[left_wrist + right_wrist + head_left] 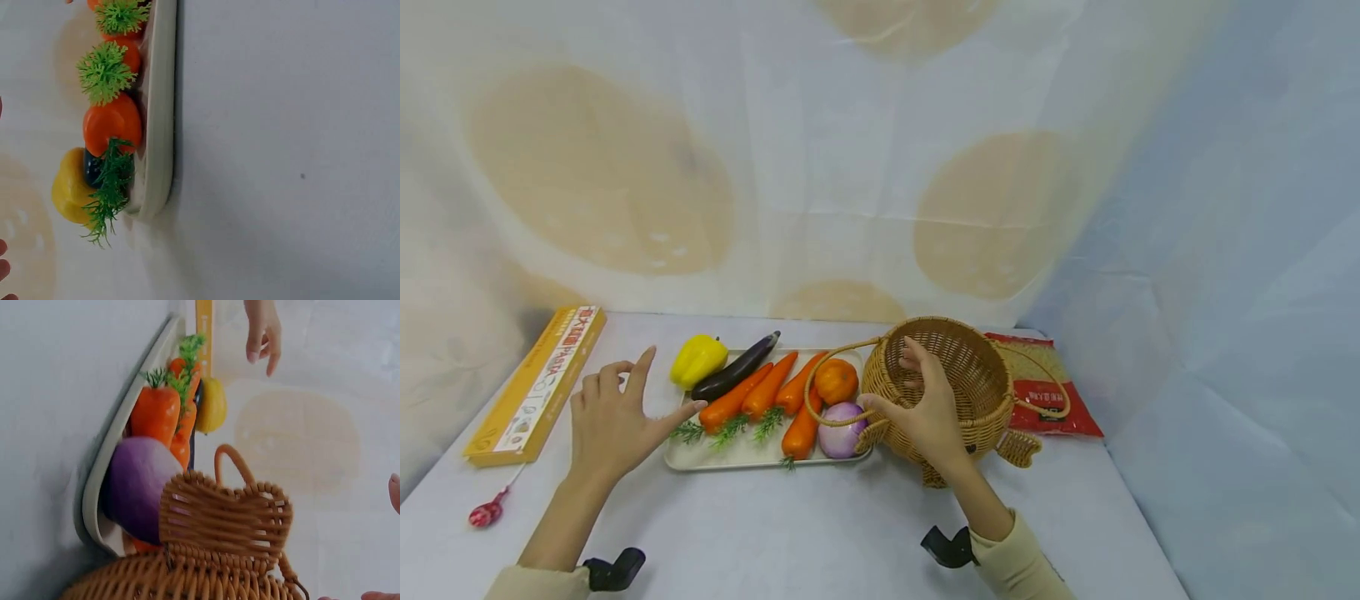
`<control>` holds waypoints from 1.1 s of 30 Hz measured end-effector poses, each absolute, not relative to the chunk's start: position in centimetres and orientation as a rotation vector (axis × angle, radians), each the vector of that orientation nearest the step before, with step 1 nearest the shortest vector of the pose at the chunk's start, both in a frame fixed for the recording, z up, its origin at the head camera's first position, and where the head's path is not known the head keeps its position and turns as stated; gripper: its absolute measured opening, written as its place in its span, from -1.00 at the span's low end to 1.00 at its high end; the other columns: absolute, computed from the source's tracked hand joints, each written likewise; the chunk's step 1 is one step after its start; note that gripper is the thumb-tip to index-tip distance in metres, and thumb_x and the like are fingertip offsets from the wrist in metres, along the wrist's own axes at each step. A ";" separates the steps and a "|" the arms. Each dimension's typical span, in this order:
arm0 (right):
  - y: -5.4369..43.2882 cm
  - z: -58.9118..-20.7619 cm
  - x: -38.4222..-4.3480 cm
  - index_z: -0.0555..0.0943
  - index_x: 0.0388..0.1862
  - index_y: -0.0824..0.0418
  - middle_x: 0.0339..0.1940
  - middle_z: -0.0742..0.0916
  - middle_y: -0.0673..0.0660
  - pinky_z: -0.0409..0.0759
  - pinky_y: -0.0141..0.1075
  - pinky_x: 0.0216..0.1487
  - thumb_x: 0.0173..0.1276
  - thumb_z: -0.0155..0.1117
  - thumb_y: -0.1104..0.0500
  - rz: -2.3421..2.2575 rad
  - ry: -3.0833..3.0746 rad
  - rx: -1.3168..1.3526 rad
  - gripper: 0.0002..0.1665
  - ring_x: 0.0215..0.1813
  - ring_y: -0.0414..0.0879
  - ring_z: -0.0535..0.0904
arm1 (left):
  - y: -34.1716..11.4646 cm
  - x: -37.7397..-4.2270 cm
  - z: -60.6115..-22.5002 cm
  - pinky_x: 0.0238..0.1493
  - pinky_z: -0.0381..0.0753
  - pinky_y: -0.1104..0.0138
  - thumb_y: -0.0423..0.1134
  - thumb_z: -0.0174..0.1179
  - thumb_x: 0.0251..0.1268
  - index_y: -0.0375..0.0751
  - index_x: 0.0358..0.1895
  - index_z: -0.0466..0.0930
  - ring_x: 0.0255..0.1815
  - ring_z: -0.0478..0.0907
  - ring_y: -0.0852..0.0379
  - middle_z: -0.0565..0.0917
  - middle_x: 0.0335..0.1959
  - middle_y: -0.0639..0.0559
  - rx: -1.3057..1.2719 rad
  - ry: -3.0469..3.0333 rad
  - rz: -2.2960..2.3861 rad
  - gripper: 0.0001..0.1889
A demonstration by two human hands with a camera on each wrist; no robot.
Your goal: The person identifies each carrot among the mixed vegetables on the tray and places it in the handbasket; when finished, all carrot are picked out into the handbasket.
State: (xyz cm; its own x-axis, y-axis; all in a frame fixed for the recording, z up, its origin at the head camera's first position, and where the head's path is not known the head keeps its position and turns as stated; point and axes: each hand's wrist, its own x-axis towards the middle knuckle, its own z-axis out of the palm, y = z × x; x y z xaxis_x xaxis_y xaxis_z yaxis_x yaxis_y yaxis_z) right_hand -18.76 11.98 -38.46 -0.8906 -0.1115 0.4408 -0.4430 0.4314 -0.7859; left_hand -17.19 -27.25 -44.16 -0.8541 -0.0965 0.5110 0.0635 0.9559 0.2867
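Note:
My left hand [613, 425] hovers in front of the tray's left end, thumb and index finger spread apart, holding nothing. My right hand [936, 417] is raised before the wicker basket [887, 375], its fingers loosely bent with nothing between them; contact with the basket cannot be told. On the pale tray [745, 460] lie several carrots [767, 387], a dark eggplant [737, 367], a purple onion [841, 432] and a small orange pumpkin-like piece [837, 382]. A yellow bell pepper [698, 361] sits at the tray's back left corner. In the right wrist view, the basket's woven fin [225, 515] partly covers the onion.
To the left lies a long yellow pasta box [535, 387], with a red wrapped lollipop [487, 512] near its front end. Behind the basket on the right is a red bag [1052, 400]. A patterned curtain [820, 167] closes off the back of the white table.

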 end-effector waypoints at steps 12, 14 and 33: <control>9.2 -39.9 -16.3 0.37 0.42 0.09 0.21 0.56 0.12 0.60 -0.07 0.06 0.01 0.65 0.14 1.584 -2.285 0.531 -0.01 0.19 0.08 0.52 | -27.9 -16.7 -46.6 -0.15 0.22 -0.12 0.30 0.44 -0.10 -0.18 0.40 0.34 0.00 0.26 -0.36 0.39 0.11 -0.39 0.007 -2.593 -0.477 0.00; 8.6 -40.2 -15.8 0.38 0.41 0.08 0.20 0.57 0.09 0.61 -0.10 0.00 0.01 0.65 0.10 1.605 -2.300 0.540 -0.02 0.13 0.09 0.53 | -28.0 -16.6 -46.9 -0.15 0.22 -0.12 0.30 0.44 -0.09 -0.19 0.40 0.35 0.01 0.26 -0.36 0.38 0.11 -0.41 0.003 -2.608 -0.495 -0.01; 3.6 -43.4 -13.4 0.47 0.30 0.12 0.21 0.61 0.12 0.55 -0.12 0.13 0.05 0.62 -0.01 1.688 -2.360 0.567 -0.16 0.14 0.03 0.53 | -30.3 -16.7 -50.1 -0.20 0.26 0.08 0.16 0.47 0.01 -0.17 0.38 0.42 -0.02 0.31 -0.20 0.41 0.14 -0.37 -0.029 -2.743 -0.916 -0.14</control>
